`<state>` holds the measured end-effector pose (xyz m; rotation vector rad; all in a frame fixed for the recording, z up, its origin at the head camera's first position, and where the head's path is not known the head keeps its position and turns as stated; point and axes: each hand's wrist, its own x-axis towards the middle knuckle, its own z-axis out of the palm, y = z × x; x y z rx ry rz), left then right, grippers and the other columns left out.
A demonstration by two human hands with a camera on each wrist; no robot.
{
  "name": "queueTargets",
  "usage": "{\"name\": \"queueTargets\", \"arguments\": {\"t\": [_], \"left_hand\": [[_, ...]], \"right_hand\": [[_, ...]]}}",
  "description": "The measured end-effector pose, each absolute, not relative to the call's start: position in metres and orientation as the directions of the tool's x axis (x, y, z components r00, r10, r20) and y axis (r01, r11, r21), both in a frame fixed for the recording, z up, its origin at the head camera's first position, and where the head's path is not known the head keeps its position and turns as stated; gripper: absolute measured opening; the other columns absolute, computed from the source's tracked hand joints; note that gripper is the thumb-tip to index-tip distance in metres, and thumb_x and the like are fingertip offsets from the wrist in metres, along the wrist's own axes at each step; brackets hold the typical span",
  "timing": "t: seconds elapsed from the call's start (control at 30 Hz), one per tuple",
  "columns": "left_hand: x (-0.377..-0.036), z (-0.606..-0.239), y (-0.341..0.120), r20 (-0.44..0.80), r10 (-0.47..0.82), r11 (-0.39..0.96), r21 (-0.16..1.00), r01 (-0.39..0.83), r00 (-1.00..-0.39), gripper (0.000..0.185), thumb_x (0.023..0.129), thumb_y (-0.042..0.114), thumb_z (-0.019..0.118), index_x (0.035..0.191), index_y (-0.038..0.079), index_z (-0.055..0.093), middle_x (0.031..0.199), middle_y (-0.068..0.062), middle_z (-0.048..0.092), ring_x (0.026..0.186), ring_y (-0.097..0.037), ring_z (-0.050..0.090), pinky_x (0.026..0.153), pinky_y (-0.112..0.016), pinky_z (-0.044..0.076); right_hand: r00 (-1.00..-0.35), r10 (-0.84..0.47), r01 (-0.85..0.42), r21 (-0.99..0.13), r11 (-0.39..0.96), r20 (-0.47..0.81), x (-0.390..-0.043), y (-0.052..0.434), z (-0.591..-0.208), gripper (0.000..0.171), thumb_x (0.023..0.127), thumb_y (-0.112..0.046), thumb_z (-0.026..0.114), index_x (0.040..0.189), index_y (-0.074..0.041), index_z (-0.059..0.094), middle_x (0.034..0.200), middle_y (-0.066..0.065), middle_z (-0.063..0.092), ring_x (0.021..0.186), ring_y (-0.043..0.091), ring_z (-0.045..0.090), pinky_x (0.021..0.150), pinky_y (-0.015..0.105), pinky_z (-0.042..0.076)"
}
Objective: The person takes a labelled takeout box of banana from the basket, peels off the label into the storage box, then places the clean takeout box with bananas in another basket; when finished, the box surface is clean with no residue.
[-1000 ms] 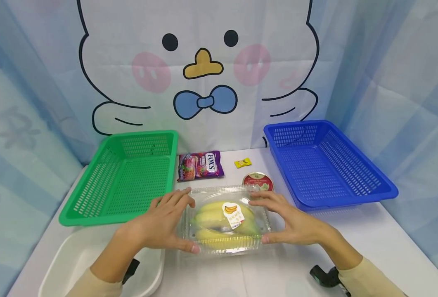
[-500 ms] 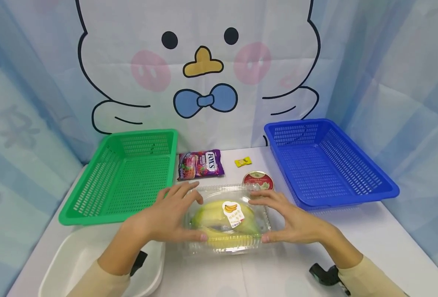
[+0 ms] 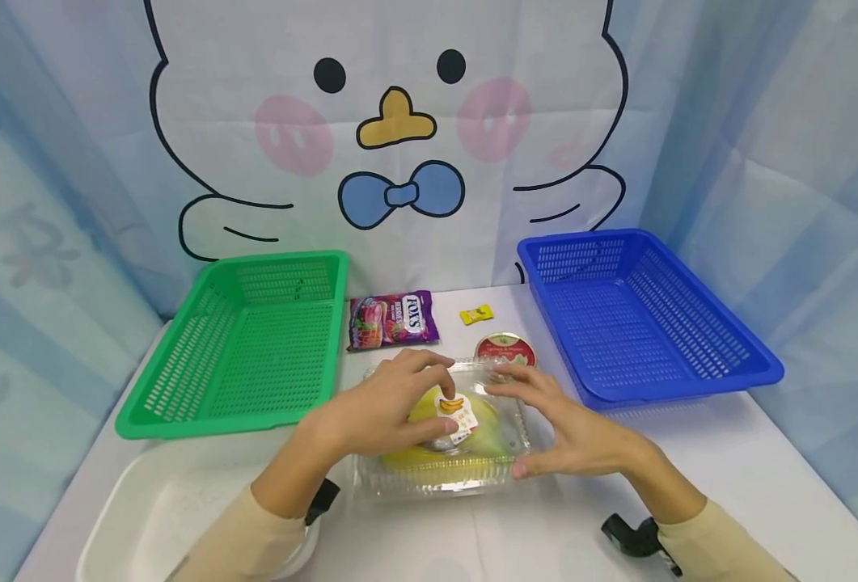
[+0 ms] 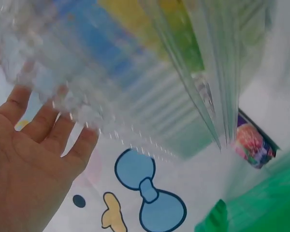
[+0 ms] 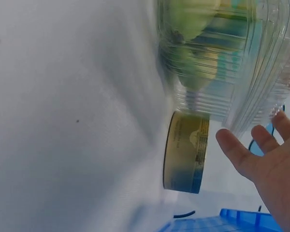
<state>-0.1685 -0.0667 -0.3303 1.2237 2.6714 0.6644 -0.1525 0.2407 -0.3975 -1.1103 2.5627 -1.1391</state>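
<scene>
Clear banana box (image 3: pixel 446 428) sits near the table's (image 3: pixel 727 469) front edge, mid-width, long axis left-right, label facing up. L hand (image 3: pixel 378 408) lies across the lid from the left, fingers relaxed & pressing, not clenched. R hand (image 3: pixel 581 436) cups the right end, thumb at front corner, fingers along the back rim. L hand is nearer the box's middle
</scene>
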Motion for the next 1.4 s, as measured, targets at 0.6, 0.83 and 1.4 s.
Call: {"name": "queueTargets", "arguments": {"t": [0.6, 0.83, 1.4], "left_hand": [[-0.16, -0.342, -0.039, 0.08, 0.743, 0.617, 0.301, 0.727, -0.664, 0.022, 0.095, 0.043, 0.072, 0.104, 0.024, 0.067, 0.12, 0.005, 0.059, 0.107, -0.015, 0.051, 0.091, -0.037, 0.048], [-0.159, -0.352, -0.029, 0.075, 0.706, 0.666, 0.269, 0.696, -0.704, 0.024, 0.095, 0.049, 0.07, 0.095, 0.025, 0.065, 0.12, 0.004, 0.059, 0.111, -0.017, 0.052, 0.091, -0.037, 0.049], [-0.147, -0.376, -0.026, 0.16, 0.543, 0.693, 0.468, 0.548, -0.824, 0.028, 0.094, 0.046, 0.07, 0.084, 0.024, 0.056, 0.136, -0.005, 0.054, 0.132, -0.03, 0.043, 0.109, -0.055, 0.033]], "right_hand": [[-0.749, -0.645, -0.536, -0.71, 0.457, 0.15, -0.15, 0.242, -0.403, 0.096, 0.078, -0.039, 0.09, 0.157, -0.036, 0.038, 0.167, 0.016, 0.013, 0.147, 0.047, 0.026, 0.101, 0.065, 0.047], [-0.75, -0.645, -0.531, -0.715, 0.454, 0.148, -0.15, 0.243, -0.404, 0.094, 0.079, -0.038, 0.089, 0.158, -0.037, 0.037, 0.167, 0.014, 0.013, 0.149, 0.043, 0.026, 0.104, 0.06, 0.049], [-0.745, -0.647, -0.549, -0.699, 0.458, 0.162, -0.151, 0.243, -0.409, 0.093, 0.079, -0.041, 0.089, 0.158, -0.026, 0.041, 0.17, 0.007, 0.008, 0.149, 0.044, 0.027, 0.102, 0.059, 0.051]]}}
